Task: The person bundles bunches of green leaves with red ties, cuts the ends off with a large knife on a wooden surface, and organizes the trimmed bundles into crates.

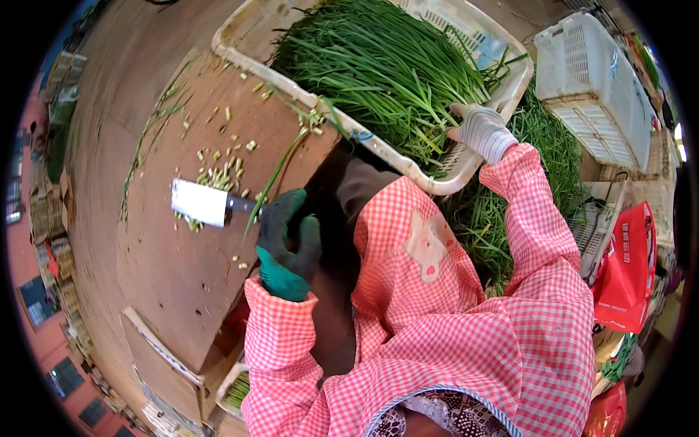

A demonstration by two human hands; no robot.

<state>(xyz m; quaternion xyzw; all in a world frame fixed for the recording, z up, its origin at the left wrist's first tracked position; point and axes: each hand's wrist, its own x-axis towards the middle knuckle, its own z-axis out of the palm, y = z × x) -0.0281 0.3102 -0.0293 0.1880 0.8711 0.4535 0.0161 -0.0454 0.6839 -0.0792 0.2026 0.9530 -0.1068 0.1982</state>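
A white plastic crate [331, 109] holds a thick heap of long, flat-leaved garlic chives [378, 69]. My right hand [486, 132], in a whitish glove with bare fingertips, reaches over the crate's near right rim, thumb and fingers around the pale stem ends. My left hand [287, 244] wears a dark glove with a green cuff. Its fingers curve apart from the thumb, with nothing seen between them. Beside it, the cleaver [200, 202] lies flat on the brown board [160, 269], its black handle toward that hand. Short cut stem pieces [218, 175] surround the blade.
More long greens [550, 149] are piled right of the crate. Stacked white crates [593, 87] and a red bag [625, 269] stand farther right. Loose leaves [142, 146] lie along the board. At the lower left is a cardboard box [164, 371].
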